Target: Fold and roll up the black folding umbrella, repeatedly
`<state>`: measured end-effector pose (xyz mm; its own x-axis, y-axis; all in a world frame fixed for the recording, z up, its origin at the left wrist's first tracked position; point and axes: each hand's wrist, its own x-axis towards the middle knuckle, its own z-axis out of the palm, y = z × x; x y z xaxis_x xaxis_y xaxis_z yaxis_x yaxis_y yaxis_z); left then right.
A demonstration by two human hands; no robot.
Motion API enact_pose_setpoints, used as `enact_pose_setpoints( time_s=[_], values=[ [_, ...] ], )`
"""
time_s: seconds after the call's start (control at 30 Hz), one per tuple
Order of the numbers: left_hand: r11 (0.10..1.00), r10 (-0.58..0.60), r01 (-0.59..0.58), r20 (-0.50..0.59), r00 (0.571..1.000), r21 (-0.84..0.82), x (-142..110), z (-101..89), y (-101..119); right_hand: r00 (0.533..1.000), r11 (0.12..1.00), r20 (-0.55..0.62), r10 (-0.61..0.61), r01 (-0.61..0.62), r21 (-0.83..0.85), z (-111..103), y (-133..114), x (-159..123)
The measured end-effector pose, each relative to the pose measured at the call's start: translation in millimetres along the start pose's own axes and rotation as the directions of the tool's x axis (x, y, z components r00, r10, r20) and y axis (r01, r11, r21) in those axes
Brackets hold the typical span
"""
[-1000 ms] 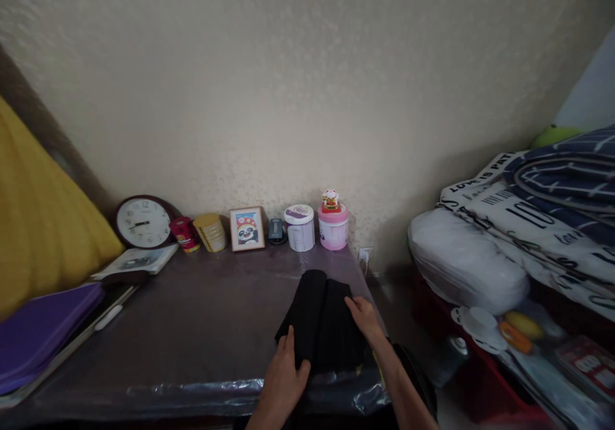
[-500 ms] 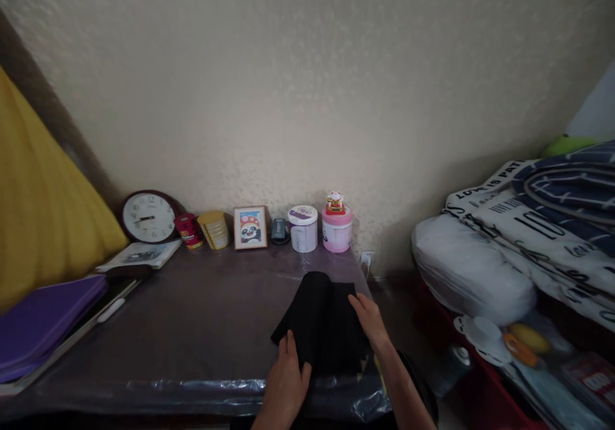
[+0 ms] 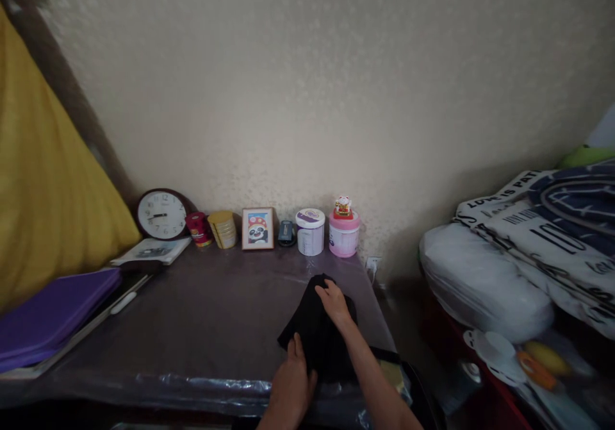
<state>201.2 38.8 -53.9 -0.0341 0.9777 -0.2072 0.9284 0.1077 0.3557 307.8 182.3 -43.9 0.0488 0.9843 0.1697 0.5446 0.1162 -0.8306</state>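
Note:
A folded piece of black cloth (image 3: 307, 327) lies on the near right part of the table; its exact kind I cannot make out. My left hand (image 3: 292, 379) is at its near left edge, the fingers stretched along the fabric and the thumb on the right, gripping the edge. Across the far end of the cloth reaches my right hand (image 3: 332, 302), fingers bent over the top fold and gripping it. My right forearm hides part of the cloth's right side.
Plastic film covers the table (image 3: 216, 327). Along the wall stand a clock (image 3: 162, 215), a red can (image 3: 198, 229), a yellow-lidded tub (image 3: 222, 230), a panda picture frame (image 3: 257, 229), a white-purple tub (image 3: 310, 232) and a pink tub (image 3: 344, 238) bearing a cat figurine (image 3: 343, 207). Purple folders (image 3: 57, 311) lie left.
My right hand has moved from the cloth's right edge leftward to its far top fold. The cloth's right part is folded inward. My left hand stays at the near left edge. The view has shifted slightly.

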Motion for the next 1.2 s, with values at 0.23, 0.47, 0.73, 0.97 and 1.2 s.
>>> enact_pose_setpoints(
  time_s=[0.23,0.47,0.73,0.97,1.2],
  values=[
    [1.0,0.005,-0.005,-0.001,1.0,0.003,1.7,-0.9,-0.8,0.991,0.975,0.111,0.081,-0.055,-0.216,9.4,-11.2,-3.8],
    [0.998,0.067,-0.068,0.003,0.998,0.011,-9.1,-6.5,-12.8,0.982,0.958,0.182,0.042,0.012,-0.288,7.3,-16.2,-8.0],
    [0.993,0.118,-0.119,-0.093,0.989,-0.006,-23.8,-23.1,-6.4,0.974,0.951,0.225,-0.034,0.101,-0.293,5.5,-21.7,-14.7],
    [0.996,0.04,-0.039,-0.006,0.999,0.082,-10.4,-18.5,6.5,0.967,0.921,0.21,-0.143,0.208,-0.329,6.9,-19.1,-23.1],
    [0.998,-0.016,0.017,-0.028,0.999,0.065,-5.4,-14.4,4.0,0.803,0.808,0.265,-0.534,0.577,-0.118,-13.1,-10.7,-59.9]
  ],
)
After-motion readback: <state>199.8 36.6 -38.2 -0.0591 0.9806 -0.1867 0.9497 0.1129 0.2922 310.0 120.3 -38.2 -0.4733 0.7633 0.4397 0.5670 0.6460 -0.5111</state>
